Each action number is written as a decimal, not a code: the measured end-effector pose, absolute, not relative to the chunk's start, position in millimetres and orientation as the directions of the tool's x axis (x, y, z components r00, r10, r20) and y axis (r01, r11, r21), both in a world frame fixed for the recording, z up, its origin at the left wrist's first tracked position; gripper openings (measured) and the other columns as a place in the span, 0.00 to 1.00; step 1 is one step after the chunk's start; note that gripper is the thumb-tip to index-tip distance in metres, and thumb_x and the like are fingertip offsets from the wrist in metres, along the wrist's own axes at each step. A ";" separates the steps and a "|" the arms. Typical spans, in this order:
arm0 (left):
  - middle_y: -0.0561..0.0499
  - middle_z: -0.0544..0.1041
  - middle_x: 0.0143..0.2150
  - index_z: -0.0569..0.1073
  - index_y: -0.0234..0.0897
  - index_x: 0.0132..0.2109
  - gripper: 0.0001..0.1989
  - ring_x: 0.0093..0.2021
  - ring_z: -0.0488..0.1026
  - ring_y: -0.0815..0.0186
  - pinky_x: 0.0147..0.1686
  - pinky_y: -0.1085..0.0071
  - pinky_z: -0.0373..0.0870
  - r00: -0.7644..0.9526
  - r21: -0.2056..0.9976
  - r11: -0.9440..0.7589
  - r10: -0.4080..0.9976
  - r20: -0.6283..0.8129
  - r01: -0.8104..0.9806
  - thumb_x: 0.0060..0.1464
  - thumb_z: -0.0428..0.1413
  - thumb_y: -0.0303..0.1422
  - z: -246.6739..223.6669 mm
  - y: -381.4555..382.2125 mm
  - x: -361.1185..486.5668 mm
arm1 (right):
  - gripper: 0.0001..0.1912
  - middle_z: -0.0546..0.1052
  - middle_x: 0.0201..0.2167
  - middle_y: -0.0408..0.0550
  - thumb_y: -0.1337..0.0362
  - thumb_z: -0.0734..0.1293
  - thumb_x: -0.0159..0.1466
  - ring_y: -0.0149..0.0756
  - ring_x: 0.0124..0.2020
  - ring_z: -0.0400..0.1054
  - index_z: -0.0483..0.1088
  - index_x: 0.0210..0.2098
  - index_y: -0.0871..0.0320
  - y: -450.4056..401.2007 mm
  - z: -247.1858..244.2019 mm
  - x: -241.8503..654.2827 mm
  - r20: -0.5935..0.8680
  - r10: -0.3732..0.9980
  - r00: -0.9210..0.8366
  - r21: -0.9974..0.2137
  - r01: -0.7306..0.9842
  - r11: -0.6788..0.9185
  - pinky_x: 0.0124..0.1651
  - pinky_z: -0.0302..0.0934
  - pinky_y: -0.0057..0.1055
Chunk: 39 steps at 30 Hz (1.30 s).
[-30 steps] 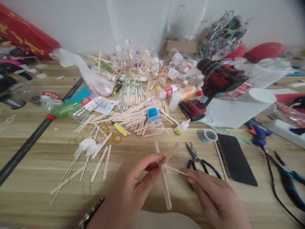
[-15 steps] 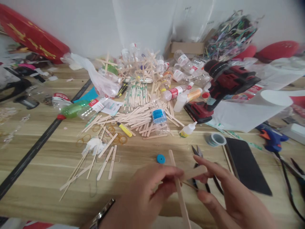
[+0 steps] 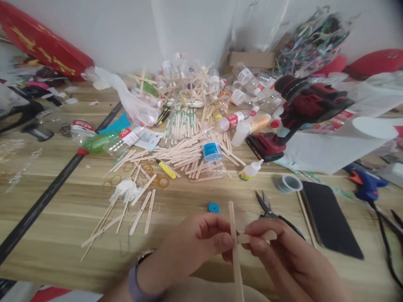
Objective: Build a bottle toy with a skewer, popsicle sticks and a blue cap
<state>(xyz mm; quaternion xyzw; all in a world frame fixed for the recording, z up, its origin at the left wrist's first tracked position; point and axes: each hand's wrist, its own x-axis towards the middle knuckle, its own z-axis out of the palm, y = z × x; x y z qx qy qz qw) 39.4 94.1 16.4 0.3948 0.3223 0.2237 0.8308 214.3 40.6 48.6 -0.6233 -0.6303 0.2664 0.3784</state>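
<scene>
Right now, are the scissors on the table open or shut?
Open. The scissors have their blades spread in a V, with a gap between the tips. The right hand partly hides the handles.

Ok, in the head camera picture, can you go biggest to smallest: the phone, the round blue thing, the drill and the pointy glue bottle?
1. Drill
2. Phone
3. Glue bottle
4. Round blue thing, clearly the tiniest

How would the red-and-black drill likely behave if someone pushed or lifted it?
The drill is probably heavy, given its bulk and battery base. Pushed high up, it might tip, since it stands upright on that base. Its hard-looking casing likely won't flex.
</scene>
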 end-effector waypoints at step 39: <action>0.55 0.70 0.25 0.72 0.33 0.28 0.23 0.27 0.62 0.71 0.33 0.72 0.55 0.705 0.626 0.759 0.544 -0.456 -0.181 0.38 0.69 0.48 11.2 89.6 53.1 | 0.05 0.79 0.26 0.37 0.63 0.62 0.67 0.29 0.17 0.70 0.69 0.35 0.49 33.7 39.9 217.8 0.239 0.967 -0.089 -0.662 0.714 0.229 0.17 0.60 0.22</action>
